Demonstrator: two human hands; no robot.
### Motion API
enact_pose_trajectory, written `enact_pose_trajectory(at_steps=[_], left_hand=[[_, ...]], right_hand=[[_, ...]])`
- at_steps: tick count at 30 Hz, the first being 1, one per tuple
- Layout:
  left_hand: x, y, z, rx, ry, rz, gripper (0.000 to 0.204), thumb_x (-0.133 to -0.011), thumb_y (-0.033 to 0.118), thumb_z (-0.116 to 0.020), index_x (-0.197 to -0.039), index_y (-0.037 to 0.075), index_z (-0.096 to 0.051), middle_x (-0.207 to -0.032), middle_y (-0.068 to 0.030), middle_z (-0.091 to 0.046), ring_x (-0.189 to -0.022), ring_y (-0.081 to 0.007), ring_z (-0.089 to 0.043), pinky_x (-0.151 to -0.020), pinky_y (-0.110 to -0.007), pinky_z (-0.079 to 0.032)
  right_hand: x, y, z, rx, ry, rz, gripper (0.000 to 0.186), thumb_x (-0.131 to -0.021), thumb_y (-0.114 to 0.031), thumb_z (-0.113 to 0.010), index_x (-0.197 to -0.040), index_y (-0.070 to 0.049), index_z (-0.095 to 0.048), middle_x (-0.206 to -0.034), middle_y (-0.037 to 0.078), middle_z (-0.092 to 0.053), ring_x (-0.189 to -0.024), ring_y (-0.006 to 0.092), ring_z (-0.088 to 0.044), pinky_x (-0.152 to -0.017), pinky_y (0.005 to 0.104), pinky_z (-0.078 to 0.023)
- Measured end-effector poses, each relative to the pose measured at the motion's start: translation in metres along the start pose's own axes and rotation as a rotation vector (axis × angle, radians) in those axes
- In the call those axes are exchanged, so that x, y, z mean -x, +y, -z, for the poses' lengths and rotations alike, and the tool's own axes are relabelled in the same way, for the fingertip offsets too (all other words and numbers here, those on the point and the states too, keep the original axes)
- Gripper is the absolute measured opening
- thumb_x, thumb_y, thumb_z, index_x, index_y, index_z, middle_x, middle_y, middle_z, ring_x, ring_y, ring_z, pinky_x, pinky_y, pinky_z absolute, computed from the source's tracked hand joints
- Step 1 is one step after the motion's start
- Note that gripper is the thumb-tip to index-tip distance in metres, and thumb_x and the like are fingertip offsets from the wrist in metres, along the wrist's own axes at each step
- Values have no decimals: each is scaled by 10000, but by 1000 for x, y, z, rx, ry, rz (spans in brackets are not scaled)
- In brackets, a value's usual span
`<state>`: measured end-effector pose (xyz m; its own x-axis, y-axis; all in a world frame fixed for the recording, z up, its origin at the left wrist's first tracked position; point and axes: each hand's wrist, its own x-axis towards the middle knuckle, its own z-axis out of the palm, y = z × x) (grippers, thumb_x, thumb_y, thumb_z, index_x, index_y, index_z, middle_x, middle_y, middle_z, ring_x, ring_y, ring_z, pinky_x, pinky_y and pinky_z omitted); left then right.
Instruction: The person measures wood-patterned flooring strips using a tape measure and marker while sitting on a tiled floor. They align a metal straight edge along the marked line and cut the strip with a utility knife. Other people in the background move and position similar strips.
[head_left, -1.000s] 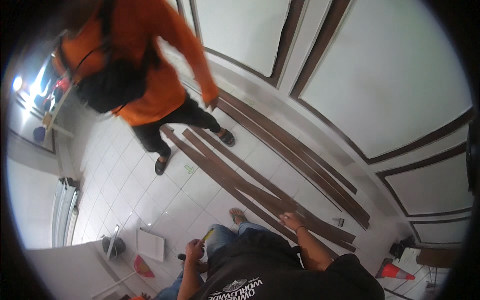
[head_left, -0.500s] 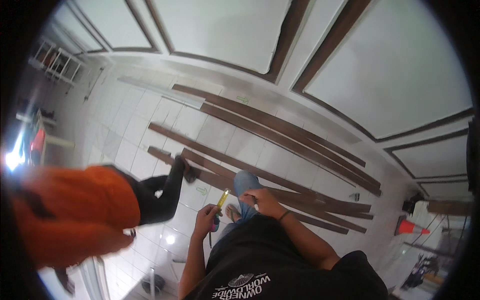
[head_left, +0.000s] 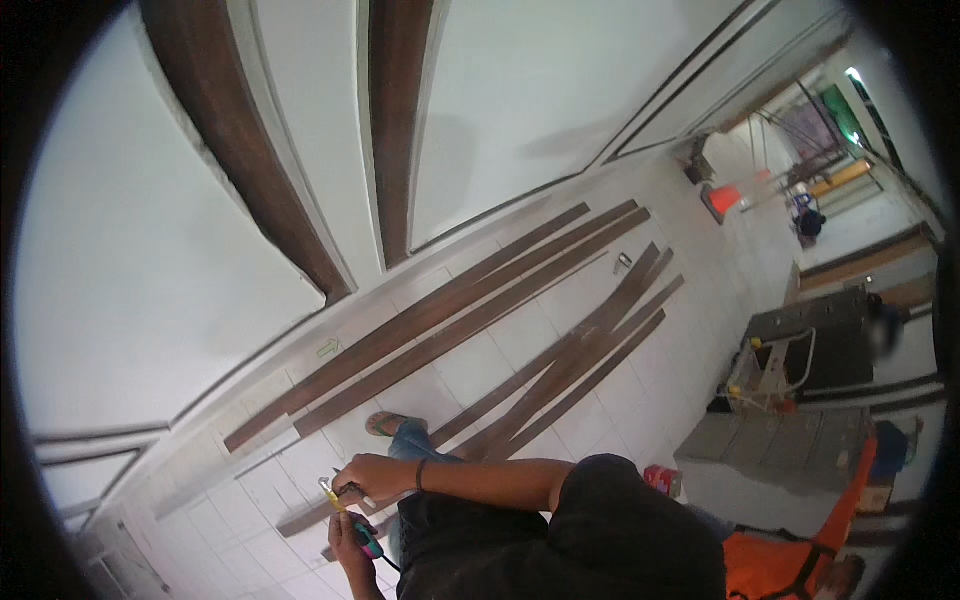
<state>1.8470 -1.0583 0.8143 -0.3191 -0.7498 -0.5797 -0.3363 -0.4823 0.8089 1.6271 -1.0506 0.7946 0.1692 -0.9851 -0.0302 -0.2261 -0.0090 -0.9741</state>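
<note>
while the left hand (head_left: 350, 537) clasps a screwdriver (head_left: 358, 530), the right hand (head_left: 372, 475) pinches its tip.

Counts, placed from the sandalled foot (head_left: 385, 424):
- Long brown planks (head_left: 470, 318) on the tiles beyond the foot: roughly seven, overlapping, exact number unclear.
- Hands just below the foot: two.
- Orange cone (head_left: 727, 197) well beyond: one.

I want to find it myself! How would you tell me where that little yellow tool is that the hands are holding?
Start at the long dark wooden planks on the white tiled floor and follow them to the lower left of the picture. There the right hand and the left hand meet around the tool. It is the only bright yellow thing among the brown planks.
</note>
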Motion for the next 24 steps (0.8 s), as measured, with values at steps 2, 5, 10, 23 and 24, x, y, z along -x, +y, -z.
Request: enact_pose_trajectory(at_steps=[2, 5, 10, 23, 24], left_hand=[[-35, 23, 21, 8, -79, -23, 324, -1091, 314, -521, -932, 40, -589, -747, -53, -615, -619, -124, -574, -571, -275, -454], [-94, 68, 60, -104, -190, -79, 331, -1095, 309, -506, -914, 44, -591, -747, -47, -613, -622, -114, -561, -580, -274, -448], [-183, 118, 113, -474, -395, -193, 341, -1083, 280, -508, -911, 8, -621, -767, -60, -638, -645, -131, -574, -598, -297, -451], [-303, 89, 343, -685, -704, 35, 307, -1062, 224, -523, -896, 3, -656, -718, -66, -634, -631, -128, -565, -582, -308, -448], [-302, 86, 354, -567, -695, 124, 311, -1070, 233, -518, -899, 10, -651, -729, -49, -629, -641, -118, -557, -579, -301, -443]], right_hand=[[-32, -7, 4, 6, 114, -21, 198, -901, -235, -690, -876, -39, -683, -838, 209, -702, -845, 442, -675, -756, 496, -517], [-84, -22, 6, -62, 353, -87, 94, -783, -63, -712, -866, -52, -672, -788, 203, -691, -787, 431, -687, -662, 458, -503], [-156, 2, -25, -130, 586, -150, 104, -882, -90, -674, -909, -6, -619, -773, 214, -652, -726, 401, -652, -658, 458, -465], [-320, -23, -267, -381, 1285, -385, 324, -914, -16, -652, -1237, 7, -646, -1063, 178, -719, -970, 203, -696, -793, 364, -528], [-328, -38, -280, -504, 1266, -511, 359, -911, -8, -642, -1270, 6, -641, -1111, 189, -720, -1026, 225, -702, -825, 386, -532]])
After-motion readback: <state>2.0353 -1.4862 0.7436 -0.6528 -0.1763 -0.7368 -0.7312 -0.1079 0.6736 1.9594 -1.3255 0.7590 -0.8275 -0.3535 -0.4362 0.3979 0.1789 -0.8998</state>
